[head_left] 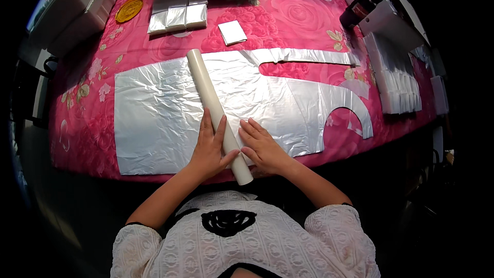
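Note:
A thin, shiny, whitish plastic apron lies wrinkled and flat across the near part of the table, its straps and curved cutouts to the right. Slantwise over it rests a long cream-white tube, its near end jutting past the apron's lower edge. My left hand is open along the tube's left side, fingers stretched and thumb lying on the tube. To the right of the tube, my right hand lies open and flat on the plastic, its thumb tip at the tube's edge.
A pink floral cloth covers the table. Behind the apron are stacked folded plastic packets, a single packet and a yellow disc. White boxes stand back left. At right are a dark bottle and a packet stack.

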